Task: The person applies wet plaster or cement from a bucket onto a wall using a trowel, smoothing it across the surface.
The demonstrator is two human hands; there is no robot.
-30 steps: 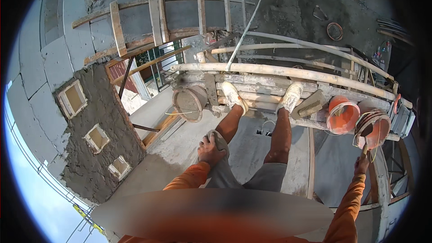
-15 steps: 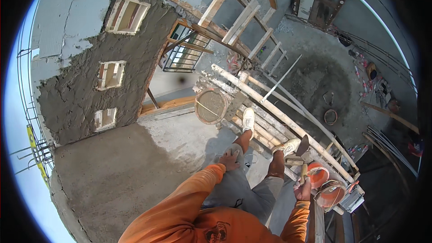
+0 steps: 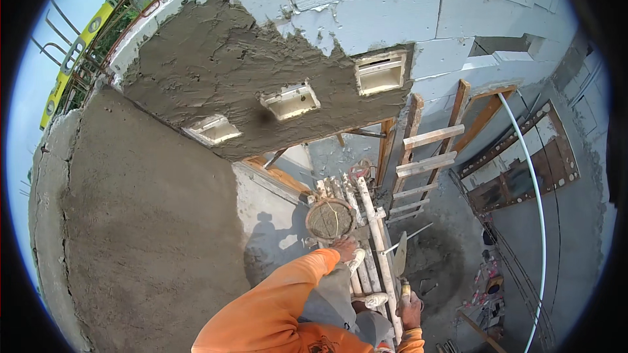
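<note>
My right hand [image 3: 410, 310] is closed round the handle of a trowel [image 3: 401, 257], whose blade points up and away beside the bamboo poles. Reaching forward, my left hand [image 3: 343, 248] is near my leg and shoe, just below a round bucket [image 3: 308, 220] of grey mortar; its fingers look loosely stretched and hold nothing. The bucket stands on the scaffold of bamboo poles [image 3: 379, 235], a thin handle lying across its top. Beyond it, wet grey mortar [image 3: 203, 52] coats part of the pale block wall [image 3: 366, 19], around several small framed openings [image 3: 290, 102].
A wooden ladder [image 3: 428, 168] leans at the right of the doorway. A white pipe [image 3: 533, 189] runs down the right side. Rubble [image 3: 487, 281] lies on the lower floor. A yellow spirit level [image 3: 75, 59] and rebar are beyond the left wall edge.
My view has swung up and left toward the coated wall. My left hand now appears closer to the mortar bucket. The trowel stays in my right hand; the orange buckets have left view.
</note>
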